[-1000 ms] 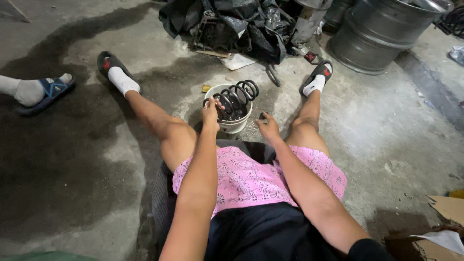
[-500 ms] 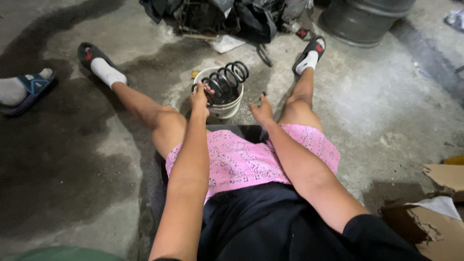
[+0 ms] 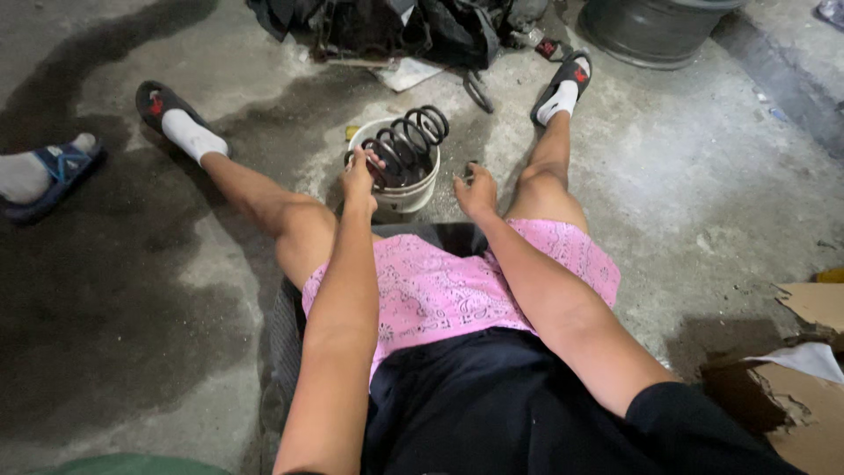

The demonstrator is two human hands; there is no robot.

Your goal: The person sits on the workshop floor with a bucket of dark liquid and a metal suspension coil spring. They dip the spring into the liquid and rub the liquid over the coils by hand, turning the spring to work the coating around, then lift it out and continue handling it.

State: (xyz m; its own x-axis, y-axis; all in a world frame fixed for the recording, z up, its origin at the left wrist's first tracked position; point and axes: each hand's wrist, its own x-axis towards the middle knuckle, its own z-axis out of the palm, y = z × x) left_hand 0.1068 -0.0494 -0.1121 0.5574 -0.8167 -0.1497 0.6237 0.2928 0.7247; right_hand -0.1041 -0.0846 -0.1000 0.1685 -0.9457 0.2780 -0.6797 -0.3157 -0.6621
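I sit on the stained concrete floor (image 3: pixel 132 352) with my legs spread wide, my pink patterned shorts (image 3: pixel 448 286) filling the middle of what I see. At one o'clock, far out, stands a grey metal drum (image 3: pixel 655 31), and at twelve o'clock a heap of dark car parts (image 3: pixel 396 26) lies beyond my feet. Torn cardboard (image 3: pixel 813 369) sits at four o'clock near my right hip. At nine o'clock another person's foot in a blue sandal (image 3: pixel 44 176) rests on the floor, well apart from me. Between my knees, toward twelve o'clock, stands a white bucket (image 3: pixel 409 193), and a black coil spring (image 3: pixel 404 145) lies tilted across its rim, its upper end pointing to one o'clock. My left hand (image 3: pixel 360 176) is closed around the spring's lower coils at the bucket's eleven o'clock side. My right hand (image 3: pixel 475 189) hovers just beside the bucket at its three o'clock, fingers curled loosely with something small and dark at the fingertips; I cannot tell what.
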